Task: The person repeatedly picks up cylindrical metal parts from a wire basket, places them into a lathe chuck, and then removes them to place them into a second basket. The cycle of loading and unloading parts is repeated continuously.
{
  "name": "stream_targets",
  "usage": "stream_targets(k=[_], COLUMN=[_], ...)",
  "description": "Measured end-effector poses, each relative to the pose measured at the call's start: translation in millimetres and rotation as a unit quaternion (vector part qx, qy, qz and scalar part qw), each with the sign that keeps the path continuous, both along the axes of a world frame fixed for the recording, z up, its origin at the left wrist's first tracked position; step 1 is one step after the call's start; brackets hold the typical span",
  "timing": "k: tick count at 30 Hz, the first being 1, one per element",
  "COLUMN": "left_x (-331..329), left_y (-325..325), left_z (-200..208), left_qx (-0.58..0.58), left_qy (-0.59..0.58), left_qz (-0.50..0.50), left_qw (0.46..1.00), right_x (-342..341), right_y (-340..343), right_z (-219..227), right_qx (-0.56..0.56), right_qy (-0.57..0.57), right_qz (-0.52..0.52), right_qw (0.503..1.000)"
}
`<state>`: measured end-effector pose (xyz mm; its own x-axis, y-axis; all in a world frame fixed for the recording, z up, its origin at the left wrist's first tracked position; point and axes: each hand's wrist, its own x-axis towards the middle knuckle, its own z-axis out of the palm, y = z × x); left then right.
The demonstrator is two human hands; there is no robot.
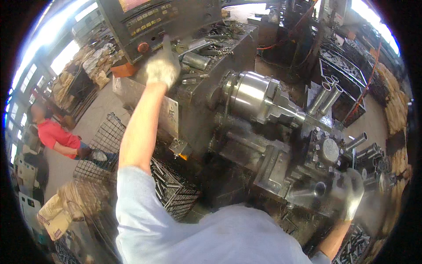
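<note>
Left hand (161, 67), gloved, forefinger extended on control panel (149, 20); right hand (351, 193) blurred beside turret (327, 152), grasp indeterminate; chuck (250, 94) between.

Daylight blown out at upper corners | glare on shiny steel cylindrical chuck (251, 91) | dark fisheye rim, bent edges | gloved right hand (351, 193) motion-blurred

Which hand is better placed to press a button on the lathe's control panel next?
Left. The gloved left hand is raised with a finger already at the control panel, beside the red knob. The right hand is low by the tool turret, far from it.
</note>
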<state>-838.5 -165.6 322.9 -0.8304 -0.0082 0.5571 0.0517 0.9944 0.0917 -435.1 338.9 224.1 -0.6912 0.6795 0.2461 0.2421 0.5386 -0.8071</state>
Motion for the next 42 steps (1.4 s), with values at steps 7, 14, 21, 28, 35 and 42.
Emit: stream_targets(k=[7,14,21,28,35,42], left_x=[-28,242,448,552,684,878], left_y=[8,70,83,50,4,-58], left_z=[25,-169,-334,-337,-341,-356], left_qx=[0.024,0.142,0.355,0.322,0.379,0.439], left_qy=[-0.055,0.121,-0.492,-0.416,-0.341,-0.257], left_qz=[0.009,-0.341,-0.031,0.009,0.108,0.309], left_qw=[0.998,0.922,0.794,0.850,0.854,0.804], right_x=[83,118,82,19,23,138], right_y=[-9,-1,13,-12,-113,-381], right_z=[-19,-68,-116,-137,-174,-165], right_qx=[0.018,-0.050,-0.152,-0.061,0.055,0.108], right_qy=[-0.012,-0.052,-0.069,-0.150,-0.079,-0.174], right_qz=[0.007,0.052,0.159,0.260,0.376,0.716], right_qw=[1.000,0.996,0.973,0.952,0.921,0.667])
